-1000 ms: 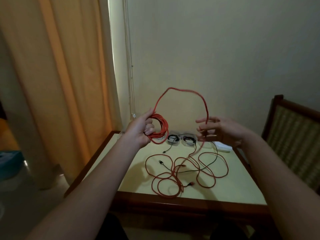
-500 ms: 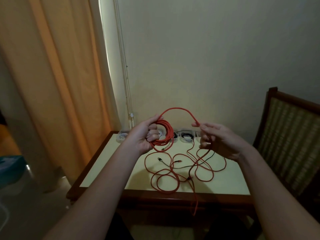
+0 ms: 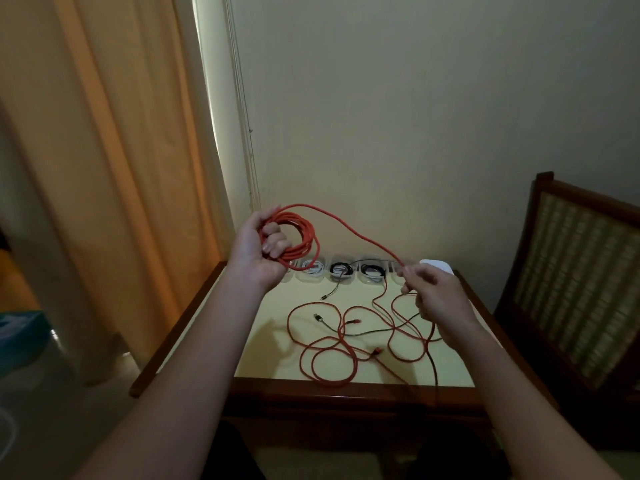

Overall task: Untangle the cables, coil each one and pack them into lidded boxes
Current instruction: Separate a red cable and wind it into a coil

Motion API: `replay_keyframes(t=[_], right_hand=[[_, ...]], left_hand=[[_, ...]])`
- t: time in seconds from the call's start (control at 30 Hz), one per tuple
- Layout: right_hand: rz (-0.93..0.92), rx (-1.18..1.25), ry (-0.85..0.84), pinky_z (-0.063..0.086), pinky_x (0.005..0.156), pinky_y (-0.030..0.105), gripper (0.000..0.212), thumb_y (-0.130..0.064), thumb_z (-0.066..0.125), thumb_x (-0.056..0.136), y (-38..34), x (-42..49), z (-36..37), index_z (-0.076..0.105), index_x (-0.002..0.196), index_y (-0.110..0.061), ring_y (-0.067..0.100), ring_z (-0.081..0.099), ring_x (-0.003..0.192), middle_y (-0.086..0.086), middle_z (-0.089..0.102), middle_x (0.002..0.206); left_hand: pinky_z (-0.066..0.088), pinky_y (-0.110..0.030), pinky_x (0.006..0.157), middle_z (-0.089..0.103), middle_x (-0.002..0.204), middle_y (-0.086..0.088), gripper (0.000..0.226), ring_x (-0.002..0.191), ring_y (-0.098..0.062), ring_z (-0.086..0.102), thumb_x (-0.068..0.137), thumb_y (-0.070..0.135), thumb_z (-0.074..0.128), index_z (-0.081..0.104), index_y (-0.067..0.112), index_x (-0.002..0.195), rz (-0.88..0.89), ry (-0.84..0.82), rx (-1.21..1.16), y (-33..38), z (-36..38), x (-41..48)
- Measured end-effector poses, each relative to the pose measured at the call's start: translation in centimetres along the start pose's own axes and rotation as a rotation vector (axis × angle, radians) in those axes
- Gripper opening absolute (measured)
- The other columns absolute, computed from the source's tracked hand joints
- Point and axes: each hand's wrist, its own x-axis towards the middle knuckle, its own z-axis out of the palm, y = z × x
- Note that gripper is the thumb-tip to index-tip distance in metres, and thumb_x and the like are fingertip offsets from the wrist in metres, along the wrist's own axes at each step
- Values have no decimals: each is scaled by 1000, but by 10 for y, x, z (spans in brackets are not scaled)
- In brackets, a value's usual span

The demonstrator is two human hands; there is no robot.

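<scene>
My left hand [image 3: 258, 245] grips a coil of red cable [image 3: 298, 239] held up above the table's back left. From the coil a red strand runs down to the right into my right hand [image 3: 434, 292], which pinches it between thumb and fingers. The rest of the red cable [image 3: 332, 355] lies in loose loops on the yellow table [image 3: 270, 341], tangled with a thin black cable [image 3: 374, 330]. Clear boxes [image 3: 341, 271] with coiled cables inside stand in a row at the table's back edge.
A white lid or box [image 3: 437, 265] sits at the back right, partly behind my right hand. A wooden chair [image 3: 581, 282] with a woven back stands right of the table. An orange curtain [image 3: 104, 168] hangs at the left. The wall is directly behind the table.
The raised loop between my hands has been laid onto the coil. My right hand has slid down and to the right along the strand, which now runs taut from the coil.
</scene>
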Motion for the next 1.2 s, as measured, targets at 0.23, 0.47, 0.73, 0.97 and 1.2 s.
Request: replay_keyframes(t=[0.23,0.47,0.73,0.97,1.2], right_hand=[[-435,-919,-312,44,65,27,29,-40,55,102,-15,-13,23,72,85,-23,3,55,69,-13,64,73],[-600,-666,-435,36,59,14,33,-35,54,103,-56,-21,34,63,71,-33,4,57,60,-8,63,65],[-595,-428,-89,34,55,15,23,-34,64,98,-64,-12,23,64,76,-28,3,52,60,-12,58,60],[-252,-131,6,54,81,31,51,-66,51,94,-59,-5,36,73,96,-21,10,69,90,-4,74,92],[45,245,-201,37,66,35,64,-63,50,96,-70,-23,54,75,74,-9,27,55,66,13,67,67]], left_hand=[[31,-18,39,45,62,2,27,43,-6,40,100,5,46,58,8,124,320,112,569,-25,-2,3],[54,-32,63,64,72,0,31,67,-16,68,103,11,48,58,19,131,337,-144,1128,-62,1,-19],[22,-18,37,48,56,-2,27,33,-7,31,99,1,45,65,5,117,63,-264,925,-74,6,-24],[11,-15,30,33,49,8,26,27,-2,21,86,33,63,68,11,98,-220,-347,600,-67,18,-29],[14,-13,25,33,33,4,50,20,-5,26,91,40,55,47,3,58,-401,-290,457,-59,17,-20]])
